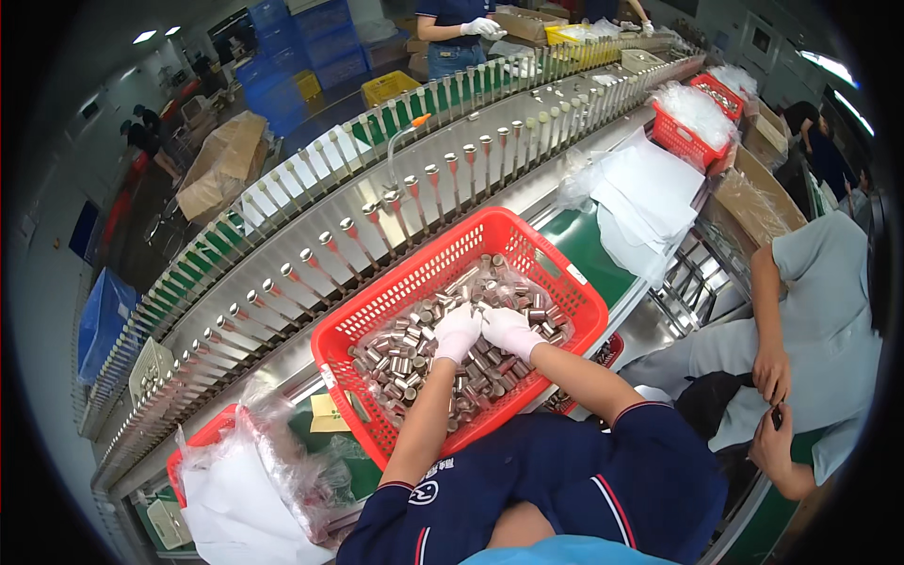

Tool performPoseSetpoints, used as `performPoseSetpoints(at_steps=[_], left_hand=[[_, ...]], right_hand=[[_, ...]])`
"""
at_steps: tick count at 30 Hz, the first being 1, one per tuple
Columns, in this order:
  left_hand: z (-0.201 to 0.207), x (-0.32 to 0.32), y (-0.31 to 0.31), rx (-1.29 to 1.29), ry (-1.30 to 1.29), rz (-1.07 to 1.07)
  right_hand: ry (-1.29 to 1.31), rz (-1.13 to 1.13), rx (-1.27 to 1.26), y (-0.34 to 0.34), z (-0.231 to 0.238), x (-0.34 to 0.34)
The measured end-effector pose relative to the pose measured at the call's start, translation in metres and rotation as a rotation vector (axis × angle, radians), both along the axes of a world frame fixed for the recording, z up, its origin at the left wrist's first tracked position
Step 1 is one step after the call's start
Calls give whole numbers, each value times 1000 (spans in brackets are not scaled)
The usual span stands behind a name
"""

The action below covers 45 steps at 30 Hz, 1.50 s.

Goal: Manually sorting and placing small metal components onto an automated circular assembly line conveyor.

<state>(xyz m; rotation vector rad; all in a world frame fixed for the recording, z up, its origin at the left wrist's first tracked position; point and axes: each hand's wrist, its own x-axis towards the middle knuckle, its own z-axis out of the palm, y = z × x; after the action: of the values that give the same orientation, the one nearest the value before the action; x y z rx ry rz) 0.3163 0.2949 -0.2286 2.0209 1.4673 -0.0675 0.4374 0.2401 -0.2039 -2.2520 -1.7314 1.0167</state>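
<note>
A red perforated plastic basket [331,341] stands in front of me, lined with clear film and heaped with small silver metal caps [405,363]. Both my hands wear white gloves and meet over the middle of the heap. My left hand [458,333] has its fingers drawn together at the caps. Close beside it, my right hand [509,331] is also closed, its fingertips almost touching the left ones. What sits between the fingers is too small and covered to make out.
Behind the basket runs a metal line of upright spindles [433,177], several topped with silver caps. White sheets [645,198] lie to the right, white sheets and film [250,494] to the left. A seated person [800,320] is close on my right; gloved co-workers stand across the line.
</note>
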Motion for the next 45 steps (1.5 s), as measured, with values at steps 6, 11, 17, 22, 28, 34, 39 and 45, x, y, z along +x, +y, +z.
performPoseSetpoints(at_steps=[6, 11, 17, 22, 28, 34, 39, 45], left_hand=[[17, 13, -7, -13, 4, -34], [45, -14, -14, 96, -50, -120], [59, -34, -33, 25, -30, -147], [62, -61, -49, -49, -19, -193], [92, -109, -28, 91, -145, 37], [171, -122, 111, 681, 155, 472], [143, -99, 157, 418, 395, 434], [200, -84, 169, 458, 650, 167]], right_hand=[[-103, 285, -218, 3, 28, 21], [122, 263, 212, 85, 86, 25], [-76, 565, 1109, 208, 142, -96], [-234, 877, 1023, 242, 117, -168], [-368, 788, 788, 269, 101, -141], [-414, 535, 985, 246, 95, -103], [-54, 376, 988, 165, 95, -80], [3, 302, 759, 78, 79, -10]])
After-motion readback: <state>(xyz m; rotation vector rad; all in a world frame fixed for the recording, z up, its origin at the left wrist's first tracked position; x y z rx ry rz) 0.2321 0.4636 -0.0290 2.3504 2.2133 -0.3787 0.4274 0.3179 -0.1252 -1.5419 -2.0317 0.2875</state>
